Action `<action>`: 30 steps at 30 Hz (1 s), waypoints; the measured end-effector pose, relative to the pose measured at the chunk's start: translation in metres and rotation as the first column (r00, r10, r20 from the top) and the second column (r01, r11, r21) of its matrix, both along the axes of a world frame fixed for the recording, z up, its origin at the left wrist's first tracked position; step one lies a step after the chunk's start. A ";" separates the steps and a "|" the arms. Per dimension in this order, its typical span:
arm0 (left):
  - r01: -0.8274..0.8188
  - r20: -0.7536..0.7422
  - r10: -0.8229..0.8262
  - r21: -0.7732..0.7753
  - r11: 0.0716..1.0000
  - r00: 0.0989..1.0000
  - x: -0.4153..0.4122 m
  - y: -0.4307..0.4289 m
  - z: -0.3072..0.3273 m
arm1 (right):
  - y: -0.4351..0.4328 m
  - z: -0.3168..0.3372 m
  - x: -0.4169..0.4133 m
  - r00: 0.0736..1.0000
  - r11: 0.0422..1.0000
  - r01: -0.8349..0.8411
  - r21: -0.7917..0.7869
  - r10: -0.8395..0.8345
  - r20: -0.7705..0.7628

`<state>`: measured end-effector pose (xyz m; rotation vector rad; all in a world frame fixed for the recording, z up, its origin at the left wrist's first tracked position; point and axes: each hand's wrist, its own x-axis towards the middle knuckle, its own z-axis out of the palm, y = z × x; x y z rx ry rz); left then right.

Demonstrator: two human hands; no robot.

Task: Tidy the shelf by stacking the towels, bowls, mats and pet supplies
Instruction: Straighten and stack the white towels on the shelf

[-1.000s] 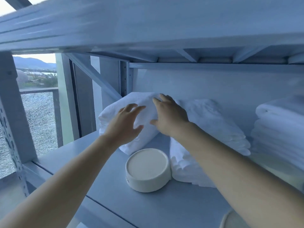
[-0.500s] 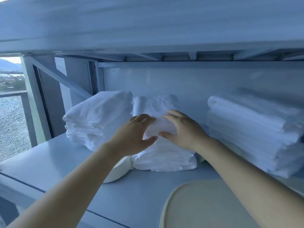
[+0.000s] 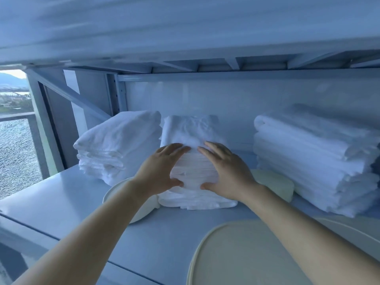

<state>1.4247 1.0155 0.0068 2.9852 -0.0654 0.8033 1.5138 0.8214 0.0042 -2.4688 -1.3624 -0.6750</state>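
Both hands clasp the front of the middle towel stack (image 3: 191, 128). The left hand (image 3: 162, 167) and right hand (image 3: 224, 171) each lay their fingers over its upper front edge, with thumbs set lower against the folded layers, so the upper towels are held between fingers and thumbs. The stack rests on the shelf (image 3: 61, 202) directly ahead of the hands, its lowest folds spreading wider than those above. Under the left wrist sits a round cream bowl (image 3: 115, 194), seemingly touching the stack's base. Just beyond the right wrist lies a pale cream item (image 3: 275, 184) of unclear kind. To the left of the left hand stands a looser left towel stack (image 3: 119, 145), just beside the middle one. Well to the right of the right hand rises a taller right towel stack (image 3: 312, 157). Nearer than both forearms lies a cream oval mat (image 3: 236, 254). The step in hand appears to be squaring or lifting the middle towels for stacking. The next move likely calls for an even, level two-handed hold so the soft folds do not slide.
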 end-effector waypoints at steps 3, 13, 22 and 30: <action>0.021 0.005 -0.021 -0.025 0.999 1.000 0.006 0.007 0.001 | 0.006 -0.007 0.000 0.999 0.999 0.039 0.028 -0.039 0.024; 0.017 0.013 -0.016 -0.062 0.998 1.000 0.027 0.030 -0.005 | 0.030 -0.011 -0.001 0.986 0.989 0.143 0.037 -0.145 0.078; 0.008 -0.005 -0.009 -0.038 0.999 1.000 0.028 0.033 -0.011 | 0.038 -0.015 -0.004 0.974 0.978 0.203 0.054 -0.207 0.092; -0.009 -0.038 0.010 0.026 1.000 0.999 -0.001 0.028 -0.017 | 0.037 -0.017 -0.018 0.980 0.981 0.183 0.058 -0.187 0.067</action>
